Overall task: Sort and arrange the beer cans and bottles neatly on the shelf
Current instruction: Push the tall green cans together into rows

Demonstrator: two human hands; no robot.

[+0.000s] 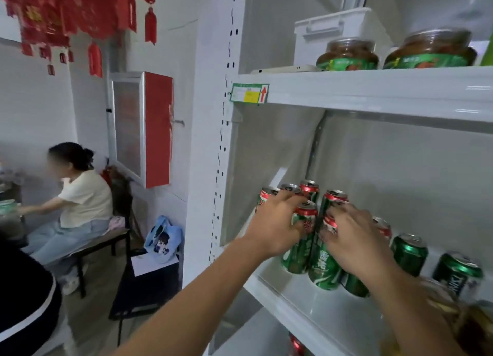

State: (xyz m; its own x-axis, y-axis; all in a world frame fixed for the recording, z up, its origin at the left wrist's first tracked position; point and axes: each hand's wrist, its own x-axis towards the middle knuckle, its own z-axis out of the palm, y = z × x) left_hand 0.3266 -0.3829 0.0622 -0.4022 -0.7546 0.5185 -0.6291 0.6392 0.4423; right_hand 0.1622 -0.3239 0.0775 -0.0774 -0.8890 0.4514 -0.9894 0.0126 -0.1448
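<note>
Several green beer cans with red tops stand packed at the left end of the white middle shelf [293, 299]. My left hand [274, 227] grips one front can [300, 245], fingers curled round its top. Right beside it, my right hand [352, 238] wraps over another front can [324, 271]. Behind my hands stand more red-topped cans [309, 189]. To the right, apart from the cluster, are a plain green can [409, 250] and a green-and-white can [457, 274]. Amber glass, blurred, shows at the bottom right corner [474, 326].
The upper shelf [373, 89] carries two brown jars with green labels [348, 55] and a white lidded box [330, 30]. A red can [296, 343] peeks from the shelf below. A seated person [77, 195] is at the left, near a dark stool [144, 283] holding a blue bag.
</note>
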